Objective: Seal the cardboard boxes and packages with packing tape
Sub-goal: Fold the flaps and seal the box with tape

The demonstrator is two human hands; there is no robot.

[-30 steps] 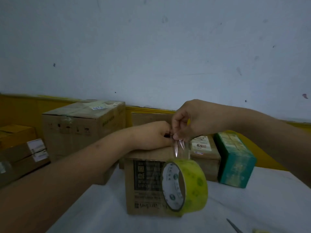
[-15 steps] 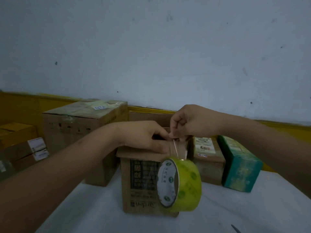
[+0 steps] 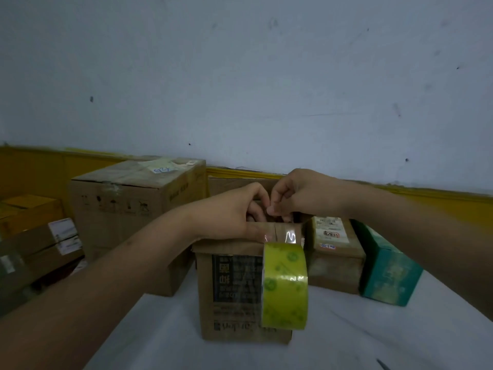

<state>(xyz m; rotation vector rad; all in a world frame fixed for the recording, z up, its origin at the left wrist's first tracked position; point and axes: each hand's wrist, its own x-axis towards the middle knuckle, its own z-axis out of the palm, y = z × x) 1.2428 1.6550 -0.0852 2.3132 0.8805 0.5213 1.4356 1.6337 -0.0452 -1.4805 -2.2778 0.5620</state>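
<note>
Tape strip (image 3: 289, 236) now down on small carton (image 3: 240, 292) top; earlier it was lifted. L hand (image 3: 232, 212) presses flaps, R hand (image 3: 298, 194) pinches strip end at 12 o'clock; roll (image 3: 285, 285) dangles, sealing started.

One view only: the camera sat on my head, faced forward and slightly down, toward the wall (image 3: 266, 76) across the tabletop (image 3: 346, 343). It stood close to the work; both my forearms entered from the lower corners and met at centre frame. The wide lens bowed the yellow wall band (image 3: 426, 192). The wall filled the upper half; the tabletop's near edge was cut off below.
</note>
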